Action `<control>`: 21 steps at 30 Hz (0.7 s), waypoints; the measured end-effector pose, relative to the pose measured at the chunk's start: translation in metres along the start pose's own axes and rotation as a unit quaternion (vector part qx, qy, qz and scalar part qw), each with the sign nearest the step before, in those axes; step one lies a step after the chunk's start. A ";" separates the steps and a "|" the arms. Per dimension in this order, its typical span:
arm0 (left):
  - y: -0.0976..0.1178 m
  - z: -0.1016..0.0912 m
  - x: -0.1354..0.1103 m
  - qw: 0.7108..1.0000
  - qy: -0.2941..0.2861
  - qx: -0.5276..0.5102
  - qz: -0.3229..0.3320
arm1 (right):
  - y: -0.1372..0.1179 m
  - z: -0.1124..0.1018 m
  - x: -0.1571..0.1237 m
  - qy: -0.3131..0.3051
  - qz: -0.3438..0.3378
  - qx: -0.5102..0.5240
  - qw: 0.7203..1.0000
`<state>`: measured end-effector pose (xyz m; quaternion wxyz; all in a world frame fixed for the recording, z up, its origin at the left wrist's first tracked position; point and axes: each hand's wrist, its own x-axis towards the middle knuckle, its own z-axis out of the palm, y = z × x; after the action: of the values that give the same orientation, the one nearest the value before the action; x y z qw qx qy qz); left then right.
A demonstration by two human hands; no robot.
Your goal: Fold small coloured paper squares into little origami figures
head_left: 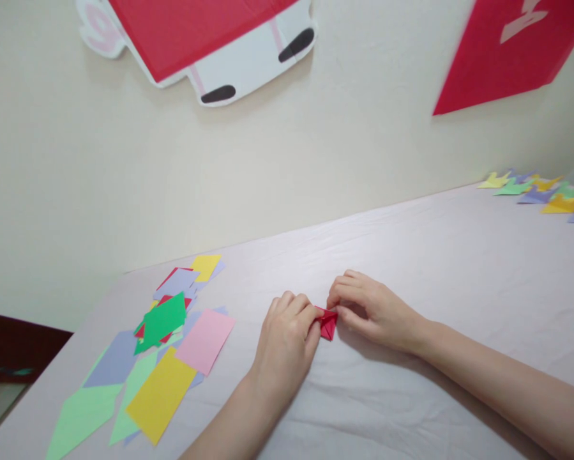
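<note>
A small piece of folded red paper [328, 326] lies low over the cloth-covered table, between my two hands. My left hand [289, 326] pinches its left side, with the index finger and thumb on the paper. From the right, my right hand [370, 308] has thumb and fingertips closed at the paper's right corner. Crease lines show on the red face. Part of the paper is hidden under my left fingers.
Loose sheets lie at the left, among them a yellow sheet [162, 395], a pink sheet [206, 342] and a green sheet [161, 322]. Several folded paper figures [536, 191] stand at the far right. Behind the table [411, 243] rises a wall [363, 128] with red decorations.
</note>
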<state>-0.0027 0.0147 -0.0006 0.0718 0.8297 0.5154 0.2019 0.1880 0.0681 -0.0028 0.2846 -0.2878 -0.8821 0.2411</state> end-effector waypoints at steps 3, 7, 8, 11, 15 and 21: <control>-0.001 0.005 0.003 1.000 0.016 0.012 0.003 | 0.005 -0.001 0.000 0.007 0.028 0.005 1.000; -0.001 0.009 0.006 0.999 0.026 0.026 -0.004 | 0.012 -0.001 0.001 -0.018 0.046 0.030 0.998; 0.000 0.009 0.007 0.999 0.026 0.030 -0.005 | 0.013 -0.001 0.001 -0.022 0.051 0.035 0.998; 0.002 0.009 0.008 0.999 0.017 0.046 -0.017 | 0.015 -0.001 0.002 -0.032 0.055 0.042 0.997; 0.006 0.009 0.009 0.997 0.003 0.069 -0.025 | 0.015 -0.002 0.003 -0.036 0.055 0.048 0.997; 0.003 0.010 0.010 0.998 0.010 0.046 -0.035 | 0.015 -0.001 0.004 -0.046 0.072 0.061 0.994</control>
<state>0.0074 0.0229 -0.0057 0.0351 0.8115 0.5537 0.1834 0.1915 0.0823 -0.0092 0.2423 -0.3210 -0.8551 0.3272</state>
